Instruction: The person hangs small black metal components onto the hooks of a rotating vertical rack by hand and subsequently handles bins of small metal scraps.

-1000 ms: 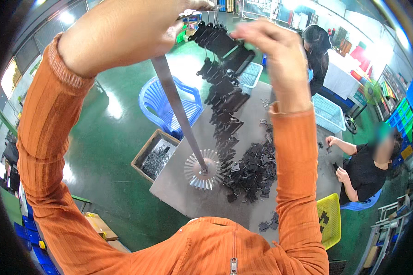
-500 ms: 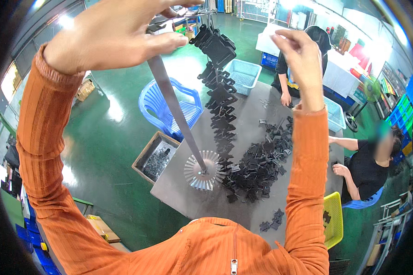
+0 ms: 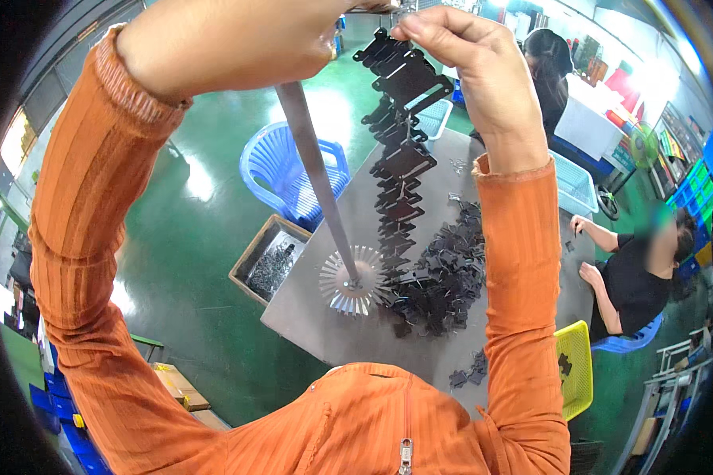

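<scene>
My left hand is raised at the top edge, its fingers curled beside the upper end of a grey metal pole. The frame cuts off part of it, so what it grips is hidden. My right hand pinches a small shiny thing too cropped to name. Below its fingertips hangs a long string of black notched plates, reaching down to the table. The pole stands on a round slotted metal disc. A heap of loose black plates lies to its right.
The grey table carries several more black plates. Around it are a blue chair, a box of small metal parts, a yellow basket and light-blue baskets. Two people sit at the table's right and far side.
My left hand has gone from spread fingers to curled ones and moved right. My right hand has moved up and left to a pinch by the string's top. The string's top has shifted right.
</scene>
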Tool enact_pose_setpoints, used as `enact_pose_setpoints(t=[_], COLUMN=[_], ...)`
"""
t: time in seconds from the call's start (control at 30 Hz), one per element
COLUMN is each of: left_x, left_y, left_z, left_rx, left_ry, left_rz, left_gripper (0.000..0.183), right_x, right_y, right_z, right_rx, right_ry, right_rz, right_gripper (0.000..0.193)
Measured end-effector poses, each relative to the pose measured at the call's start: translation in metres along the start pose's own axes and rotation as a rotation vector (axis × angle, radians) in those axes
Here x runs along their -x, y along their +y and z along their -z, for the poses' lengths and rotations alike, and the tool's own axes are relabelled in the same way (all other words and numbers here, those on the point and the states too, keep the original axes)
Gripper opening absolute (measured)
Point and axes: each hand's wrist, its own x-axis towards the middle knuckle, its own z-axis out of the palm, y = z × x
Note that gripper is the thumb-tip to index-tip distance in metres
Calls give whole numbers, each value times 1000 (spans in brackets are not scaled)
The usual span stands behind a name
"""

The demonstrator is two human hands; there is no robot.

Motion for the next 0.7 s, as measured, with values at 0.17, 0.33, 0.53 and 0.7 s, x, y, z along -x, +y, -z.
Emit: enact_pose_setpoints(t=[0.17, 0.33, 0.53, 0.7], left_x=[-6, 12, 18, 19], left_y=[5, -21, -63, -60], left_z=[6, -25, -32, -27], left_rx=[64, -19, 400, 288], left_ry=[-120, 339, 197, 233], left_rz=[97, -184, -285, -364], left_gripper=[25, 36, 59, 58], right_x=[24, 31, 33, 32], right_y=[2, 17, 65, 56], right_z=[48, 116, 176, 121], right_rx=[-184, 134, 934, 974], right_ry=[-41, 173, 326, 311], right_rz=[-57, -140, -552, -174], right_gripper=[20, 21, 27, 29])
